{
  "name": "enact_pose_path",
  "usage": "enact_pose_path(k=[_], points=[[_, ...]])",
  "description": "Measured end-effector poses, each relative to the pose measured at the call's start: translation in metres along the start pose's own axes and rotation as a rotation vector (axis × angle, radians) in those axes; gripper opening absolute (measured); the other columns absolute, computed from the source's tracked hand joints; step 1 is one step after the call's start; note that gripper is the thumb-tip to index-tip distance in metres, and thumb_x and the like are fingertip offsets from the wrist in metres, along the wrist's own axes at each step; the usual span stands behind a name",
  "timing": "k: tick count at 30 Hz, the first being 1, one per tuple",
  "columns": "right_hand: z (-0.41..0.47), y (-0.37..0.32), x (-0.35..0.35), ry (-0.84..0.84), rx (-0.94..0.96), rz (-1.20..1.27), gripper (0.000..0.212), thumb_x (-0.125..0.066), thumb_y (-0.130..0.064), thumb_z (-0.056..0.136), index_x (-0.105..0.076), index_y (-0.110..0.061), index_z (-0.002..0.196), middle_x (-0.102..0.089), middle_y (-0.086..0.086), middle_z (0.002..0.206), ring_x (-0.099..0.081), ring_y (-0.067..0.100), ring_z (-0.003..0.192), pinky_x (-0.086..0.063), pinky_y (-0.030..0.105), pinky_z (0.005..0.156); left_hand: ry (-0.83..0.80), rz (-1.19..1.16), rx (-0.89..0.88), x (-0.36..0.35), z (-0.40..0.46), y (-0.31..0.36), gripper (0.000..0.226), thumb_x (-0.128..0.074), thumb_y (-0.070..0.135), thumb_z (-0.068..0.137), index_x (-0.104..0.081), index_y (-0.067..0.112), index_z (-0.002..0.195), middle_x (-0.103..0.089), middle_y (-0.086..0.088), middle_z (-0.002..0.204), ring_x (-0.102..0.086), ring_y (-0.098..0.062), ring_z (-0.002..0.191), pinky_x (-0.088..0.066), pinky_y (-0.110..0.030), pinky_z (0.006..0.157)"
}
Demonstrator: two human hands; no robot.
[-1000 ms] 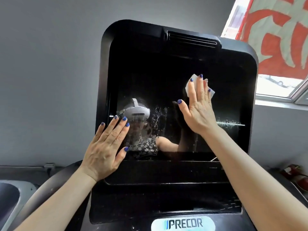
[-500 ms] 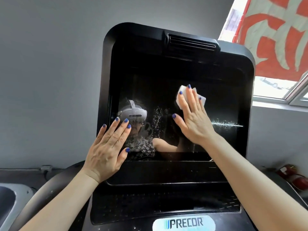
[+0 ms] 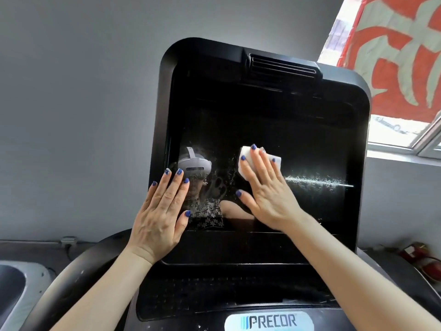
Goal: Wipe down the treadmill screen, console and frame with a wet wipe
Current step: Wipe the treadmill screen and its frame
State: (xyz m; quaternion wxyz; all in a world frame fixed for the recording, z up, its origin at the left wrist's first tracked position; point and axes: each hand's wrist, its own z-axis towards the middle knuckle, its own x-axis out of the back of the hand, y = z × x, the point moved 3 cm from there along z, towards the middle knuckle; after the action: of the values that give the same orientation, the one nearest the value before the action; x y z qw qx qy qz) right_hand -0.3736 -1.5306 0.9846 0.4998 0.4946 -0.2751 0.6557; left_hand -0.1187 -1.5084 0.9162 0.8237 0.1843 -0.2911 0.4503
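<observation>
The white, folded wet wipe lies pressed against the glossy black glass treadmill screen, a little left of the screen's middle, with its soft corners showing above and to either side of the fingers. The right hand holds it there with a flat palm, fingers close together and pointing up and to the left, the thumb spread out toward the left; the nails carry blue polish. To the right of the wipe a thin, horizontal streak of whitish droplets runs across the glass, and a scatter of fine specks sits just left of it. The left hand rests open and flat on the lower left corner of the screen, holding nothing, fingers spread slightly upward and overlapping the rounded matte black plastic frame. Both bare forearms reach up from the bottom edge. A slotted vent sits in the top of the frame. Below the screen lies the dark textured console with a pale oval PRECOR badge, and a curved black handlebar sweeps off to the left. Behind stands a smooth grey wall, with a red and cream patterned cloth hanging over a window at the upper right.
</observation>
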Motion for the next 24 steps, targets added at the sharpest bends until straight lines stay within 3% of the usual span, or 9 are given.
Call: enact_pose_path(k=[6, 12, 16, 18, 20, 22, 24], points=[[0.062, -0.005, 0.029, 0.025, -0.098, 0.072, 0.077, -0.005, -0.069, 0.094, 0.017, -0.029, 0.156, 0.037, -0.004, 0.157, 0.032, 0.016, 0.148, 0.023, 0.033, 0.119, -0.012, -0.01, 0.045, -0.003, -0.008, -0.001, 0.061, -0.038, 0.031, 0.103, -0.031, -0.001, 0.154, -0.019, -0.016, 0.166, -0.013, -0.033, 0.154, -0.013, -0.044, 0.126], [0.015, -0.039, 0.0, -0.006, 0.04, -0.012, 0.079, -0.018, -0.064, 0.101, 0.012, -0.02, 0.159, 0.029, 0.007, 0.163, 0.024, 0.024, 0.151, 0.011, 0.044, 0.124, 0.005, -0.044, 0.093, -0.003, -0.011, -0.003, 0.063, -0.034, 0.034, 0.104, -0.027, -0.004, 0.154, -0.016, -0.02, 0.166, -0.013, -0.035, 0.154, -0.013, -0.043, 0.126], [0.003, -0.041, -0.005, -0.021, 0.139, -0.041, 0.077, -0.025, -0.061, 0.102, 0.004, -0.019, 0.16, 0.023, 0.006, 0.165, 0.019, 0.023, 0.153, 0.006, 0.045, 0.123, -0.001, -0.065, 0.09, -0.004, -0.012, -0.003, 0.063, -0.039, 0.031, 0.102, -0.028, -0.004, 0.154, -0.016, -0.019, 0.166, -0.014, -0.035, 0.154, -0.018, -0.045, 0.125], [0.004, -0.04, 0.001, 0.011, 0.162, -0.014, 0.073, -0.027, -0.056, 0.103, -0.001, -0.019, 0.161, 0.018, 0.007, 0.167, 0.015, 0.023, 0.154, -0.001, 0.047, 0.124, -0.003, -0.078, 0.091, -0.004, -0.012, -0.003, 0.063, -0.039, 0.031, 0.102, -0.028, -0.004, 0.154, -0.017, -0.019, 0.166, -0.014, -0.035, 0.154, -0.02, -0.046, 0.124], [0.001, -0.046, 0.003, 0.087, 0.106, 0.077, 0.066, -0.034, -0.046, 0.104, -0.018, -0.014, 0.16, 0.008, 0.012, 0.168, 0.004, 0.027, 0.155, -0.017, 0.05, 0.124, -0.004, -0.088, 0.094, -0.004, -0.012, -0.003, 0.062, -0.038, 0.031, 0.102, -0.029, -0.004, 0.154, -0.017, -0.019, 0.166, -0.015, -0.035, 0.154, -0.021, -0.047, 0.124], [-0.002, -0.056, 0.002, 0.197, 0.003, 0.176, 0.055, -0.043, -0.035, 0.104, -0.038, -0.008, 0.153, -0.004, 0.018, 0.166, -0.014, 0.033, 0.153, -0.036, 0.048, 0.117, -0.003, -0.096, 0.099, -0.005, -0.013, -0.004, 0.063, -0.039, 0.03, 0.102, -0.028, -0.004, 0.154, -0.017, -0.019, 0.166, -0.014, -0.034, 0.154, -0.021, -0.046, 0.124], [0.002, -0.065, -0.002, 0.253, -0.042, 0.211, 0.051, -0.043, -0.031, 0.105, -0.046, -0.003, 0.147, -0.016, 0.018, 0.163, -0.016, 0.034, 0.152, -0.042, 0.049, 0.112, 0.0, -0.102, 0.105, -0.005, -0.013, -0.004, 0.063, -0.04, 0.03, 0.103, -0.026, -0.004, 0.154, -0.016, -0.021, 0.166, -0.014, -0.035, 0.154, -0.021, -0.046, 0.124]])
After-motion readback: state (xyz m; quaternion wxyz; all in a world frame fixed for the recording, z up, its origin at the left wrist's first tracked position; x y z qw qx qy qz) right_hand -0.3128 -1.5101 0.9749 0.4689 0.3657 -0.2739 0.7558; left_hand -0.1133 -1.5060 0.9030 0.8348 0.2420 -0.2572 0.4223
